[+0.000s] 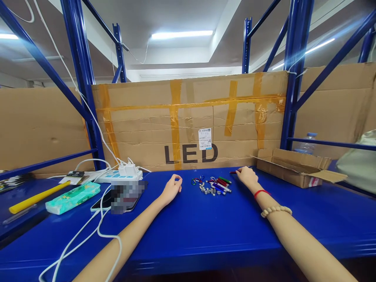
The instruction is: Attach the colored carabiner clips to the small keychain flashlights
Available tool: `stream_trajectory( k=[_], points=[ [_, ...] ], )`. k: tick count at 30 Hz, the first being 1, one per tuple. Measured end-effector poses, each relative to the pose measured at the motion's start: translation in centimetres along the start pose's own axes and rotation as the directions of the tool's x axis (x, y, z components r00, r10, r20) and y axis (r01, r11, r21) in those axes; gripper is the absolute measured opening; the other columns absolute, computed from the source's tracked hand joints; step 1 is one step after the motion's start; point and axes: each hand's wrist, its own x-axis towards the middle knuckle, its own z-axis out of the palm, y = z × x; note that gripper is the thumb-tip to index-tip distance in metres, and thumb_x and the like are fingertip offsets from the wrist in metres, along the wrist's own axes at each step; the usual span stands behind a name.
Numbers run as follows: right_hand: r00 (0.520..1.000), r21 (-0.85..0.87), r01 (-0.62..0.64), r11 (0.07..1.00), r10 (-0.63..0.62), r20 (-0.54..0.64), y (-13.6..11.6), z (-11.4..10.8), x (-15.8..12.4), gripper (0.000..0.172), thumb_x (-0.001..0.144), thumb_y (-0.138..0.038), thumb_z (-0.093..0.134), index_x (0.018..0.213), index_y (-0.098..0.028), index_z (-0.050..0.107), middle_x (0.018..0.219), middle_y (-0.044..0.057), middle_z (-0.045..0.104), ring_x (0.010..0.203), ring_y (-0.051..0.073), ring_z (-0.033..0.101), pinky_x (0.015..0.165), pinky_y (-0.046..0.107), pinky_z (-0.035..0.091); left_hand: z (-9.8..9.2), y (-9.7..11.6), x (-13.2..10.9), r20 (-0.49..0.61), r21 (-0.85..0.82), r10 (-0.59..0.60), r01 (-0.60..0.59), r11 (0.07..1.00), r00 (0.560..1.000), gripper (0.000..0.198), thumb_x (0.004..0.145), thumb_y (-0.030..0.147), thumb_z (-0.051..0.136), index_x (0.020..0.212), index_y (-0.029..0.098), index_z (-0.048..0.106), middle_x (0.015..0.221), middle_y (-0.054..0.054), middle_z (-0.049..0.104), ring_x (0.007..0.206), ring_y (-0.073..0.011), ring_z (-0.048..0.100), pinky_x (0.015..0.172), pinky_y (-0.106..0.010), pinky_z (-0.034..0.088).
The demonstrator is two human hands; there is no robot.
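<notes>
My right hand [248, 178] is closed on a thin dark red tube [233, 172] at the back right of the blue table; one end sticks out to the left of my fingers. A red string and a beaded bracelet circle that wrist. My left hand [172, 188] rests on the table with its fingers loosely curled, and I see nothing in it. Between my hands lies a small pile: colored metal tubes [219, 186] in red, green, blue and silver, several small silver metal pieces [208, 190], and colored carabiner clips [197, 180] at its left side.
On the left are a power strip [107, 177] with plugs, white cables [101, 235] crossing my left forearm, a phone [101, 200], a green tissue pack [73, 197] and a yellow rod [39, 197]. An open cardboard box [289, 172] stands right. A cardboard panel [141, 133] closes the back.
</notes>
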Motion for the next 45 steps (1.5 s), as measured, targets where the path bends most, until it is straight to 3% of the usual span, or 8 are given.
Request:
stream_trajectory(
  k=[7,14,18,22,30,36,40,45],
  points=[
    [0.998,-0.079,-0.054,0.995,0.056,0.026,0.2,-0.4,-0.2,0.023,0.088,-0.03,0.054,0.104,-0.014,0.059,0.106,0.007,0.06,0.093,0.018,0.059,0.081,0.038,0.049,-0.1,0.5,0.0,0.003,0.056,0.005,-0.005,0.998,1.0,0.021,0.082,0.037,0.036,0.089,0.019,0.043,0.048,0.007,0.045,0.05,-0.0127,0.043,0.055,-0.024,0.031],
    [0.959,-0.048,0.242,0.969,-0.246,-0.14,-2.5,-2.1,-2.3,0.029,0.093,-0.035,0.045,0.112,-0.016,0.057,0.114,0.008,0.059,0.104,0.019,0.055,0.088,0.04,0.045,-0.2,0.5,0.0,0.021,0.17,0.029,-0.033,0.985,0.999,0.021,0.085,0.036,0.031,0.092,0.019,0.042,0.053,0.006,0.047,0.054,-0.0133,0.047,0.056,-0.023,0.035],
    [0.915,-0.048,0.402,0.914,-0.399,0.066,-4.8,-1.7,-3.8,0.028,0.087,-0.041,0.054,0.092,-0.016,0.064,0.094,0.005,0.066,0.089,0.017,0.061,0.081,0.037,0.048,-0.5,0.8,-0.4,0.064,0.315,0.06,-0.077,0.946,0.996,0.019,0.087,0.032,0.03,0.094,0.021,0.043,0.056,0.005,0.049,0.059,-0.0149,0.051,0.058,-0.025,0.035],
    [0.861,-0.035,0.455,0.89,-0.43,0.271,-5.4,-1.6,-4.2,0.026,0.082,-0.041,0.061,0.081,-0.015,0.065,0.077,0.002,0.067,0.076,0.015,0.062,0.077,0.035,0.049,-1.2,1.7,-0.9,0.143,0.484,0.122,-0.177,0.857,0.982,0.015,0.087,0.029,0.036,0.096,0.024,0.047,0.061,0.003,0.052,0.063,-0.0179,0.052,0.061,-0.027,0.034],
    [0.752,0.031,0.513,0.858,-0.466,0.467,-5.5,-2.1,-4.9,0.025,0.073,-0.04,0.068,0.076,-0.016,0.066,0.066,0.0,0.068,0.059,0.011,0.063,0.064,0.026,0.05,-1.4,2.2,-1.1,0.212,0.618,0.155,-0.255,0.743,0.965,0.018,0.09,0.028,0.032,0.101,0.024,0.046,0.069,0.0,0.056,0.068,-0.0205,0.057,0.06,-0.027,0.034],
    [0.811,-0.04,0.504,0.863,-0.457,0.365,-6.5,-1.4,-5.9,0.022,0.08,-0.036,0.063,0.075,-0.014,0.064,0.075,0.001,0.066,0.073,0.014,0.061,0.075,0.034,0.048,-1.4,2.3,-1.1,0.214,0.631,0.158,-0.26,0.731,0.964,0.017,0.09,0.027,0.032,0.101,0.024,0.045,0.069,0.001,0.056,0.068,-0.0201,0.057,0.058,-0.026,0.032],
    [0.837,0.06,0.506,0.861,-0.506,0.208,-6.6,-1.5,-5.6,0.015,0.073,-0.031,0.066,0.075,-0.017,0.065,0.078,0.003,0.067,0.078,0.017,0.061,0.075,0.034,0.047,-1.1,2.8,-1.4,0.21,0.613,0.172,-0.267,0.744,0.962,0.017,0.09,0.029,0.033,0.1,0.023,0.046,0.067,0.002,0.055,0.067,-0.0186,0.056,0.057,-0.026,0.031],
    [0.768,0.336,0.583,0.739,-0.637,0.069,-7.7,-1.2,-6.4,0.023,0.074,-0.037,0.059,0.085,-0.019,0.068,0.078,0.002,0.069,0.07,0.015,0.062,0.061,0.024,0.045,-0.3,3.6,-2.0,0.228,0.559,0.214,-0.307,0.77,0.95,0.024,0.089,0.042,0.039,0.102,0.023,0.046,0.07,0.002,0.057,0.07,-0.0169,0.056,0.059,-0.025,0.035]
  ],
)
